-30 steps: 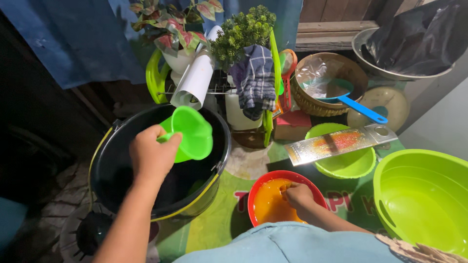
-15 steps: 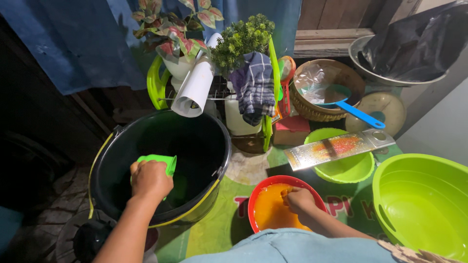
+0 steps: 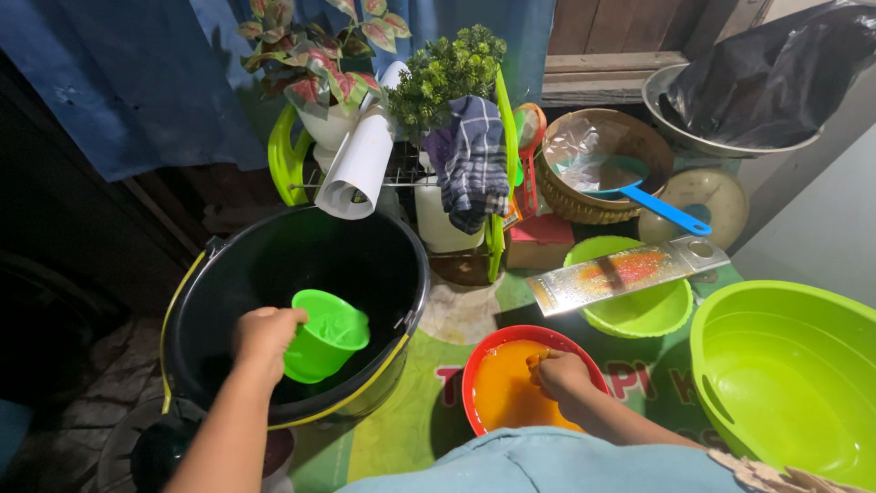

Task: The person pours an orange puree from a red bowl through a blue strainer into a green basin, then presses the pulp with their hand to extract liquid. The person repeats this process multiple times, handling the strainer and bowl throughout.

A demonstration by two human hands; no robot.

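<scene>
- Over the black bucket [image 3: 301,315], the left hand [image 3: 266,336] is clenching a small green cup [image 3: 326,336], holding it inside the rim.
- Cup is lying tilted: mouth pointing up and toward the far right, base toward the near left; its long axis is running along that diagonal, to the right of the hand gripping it.
- Right hand [image 3: 558,376] is resting in the red bowl [image 3: 484,365], fingers curled into orange pulp [image 3: 502,393]; whether it is gripping anything, cannot tell.
- Left hand is the nearer to the cup; red bowl is sitting just beside the bucket, to its right.
- Metal grater [image 3: 625,272] is lying across a green bowl [image 3: 639,315] beyond.
</scene>
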